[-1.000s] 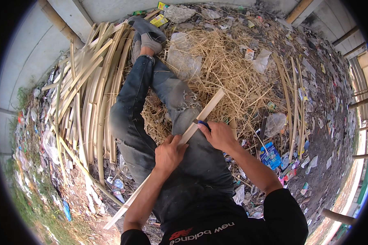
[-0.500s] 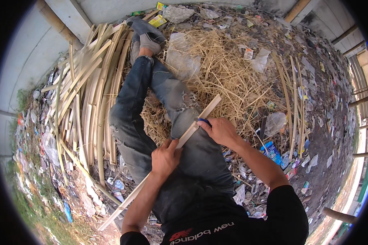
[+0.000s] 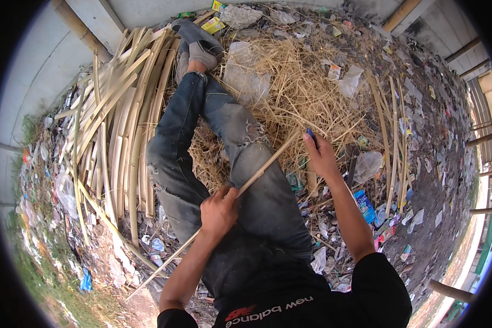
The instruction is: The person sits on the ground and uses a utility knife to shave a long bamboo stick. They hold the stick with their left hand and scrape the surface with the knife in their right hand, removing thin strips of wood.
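The left hand [image 3: 218, 210] is closed around a thin bamboo strip [image 3: 257, 175] lying across the person's jeans-clad thigh [image 3: 257, 164]. The strip's long axis runs diagonally, from the ground at lower left up toward the right hand [image 3: 321, 158]. That hand grips a blue-handled knife [image 3: 310, 133] at the strip's far end, over the straw pile [image 3: 300, 87].

A flattened yellow cardboard carton [image 3: 214, 25] lies at the top of the ground litter, just beside the grey shoes. A second small yellow package [image 3: 218, 5] sits above it near the wall. A blue rectangular plastic sachet [image 3: 365, 205] lies right of the person's right forearm. A small white-and-red wrapper [image 3: 333, 71] rests on the straw at upper right. Crumpled clear plastic bags [image 3: 245, 76] lie beside the outstretched legs.
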A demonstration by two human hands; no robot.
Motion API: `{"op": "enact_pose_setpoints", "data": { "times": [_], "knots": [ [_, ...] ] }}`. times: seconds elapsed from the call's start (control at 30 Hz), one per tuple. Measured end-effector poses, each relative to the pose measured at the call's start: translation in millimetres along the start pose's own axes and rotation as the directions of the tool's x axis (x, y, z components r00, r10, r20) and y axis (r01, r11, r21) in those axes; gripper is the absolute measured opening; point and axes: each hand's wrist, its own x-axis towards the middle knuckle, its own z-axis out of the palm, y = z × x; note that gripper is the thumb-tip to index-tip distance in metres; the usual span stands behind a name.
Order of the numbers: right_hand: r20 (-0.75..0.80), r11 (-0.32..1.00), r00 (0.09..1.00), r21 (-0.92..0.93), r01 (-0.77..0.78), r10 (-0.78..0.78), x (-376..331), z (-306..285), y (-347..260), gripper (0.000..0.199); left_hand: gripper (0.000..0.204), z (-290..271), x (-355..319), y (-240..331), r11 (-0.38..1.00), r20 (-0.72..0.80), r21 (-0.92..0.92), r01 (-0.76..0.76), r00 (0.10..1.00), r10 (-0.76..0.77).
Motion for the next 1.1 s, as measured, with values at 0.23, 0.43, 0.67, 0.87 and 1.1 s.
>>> {"op": "enact_pose_setpoints", "data": {
  "times": [0.23,0.43,0.67,0.87,1.1],
  "knots": [
    [0.220,0.998,0.976,0.063,-0.018,0.004,-25.5,10.7,-17.2,0.046,0.021,6.7,-3.3,7.5,0.992,0.135,0.060,0.116,0.983,-0.123],
    [0.100,0.987,0.988,-0.121,-0.106,0.119,-31.2,16.2,-19.3,0.049,0.014,8.3,-4.7,9.5,0.988,0.264,0.095,0.123,0.954,-0.144],
    [0.150,0.976,0.969,-0.123,-0.179,0.197,-32.5,36.8,-20.8,0.057,0.020,10.2,3.4,10.5,0.977,0.318,0.130,0.168,0.926,-0.202],
    [0.105,0.975,0.989,-0.207,-0.077,0.100,-45.1,52.2,-21.4,0.057,0.023,10.4,3.1,9.6,0.968,0.333,0.136,0.210,0.911,-0.245],
    [0.196,0.975,0.974,-0.209,-0.076,0.117,-50.0,62.0,-11.5,0.057,0.027,12.6,10.6,10.7,0.974,0.336,0.083,0.212,0.914,-0.227]
  ]
}}
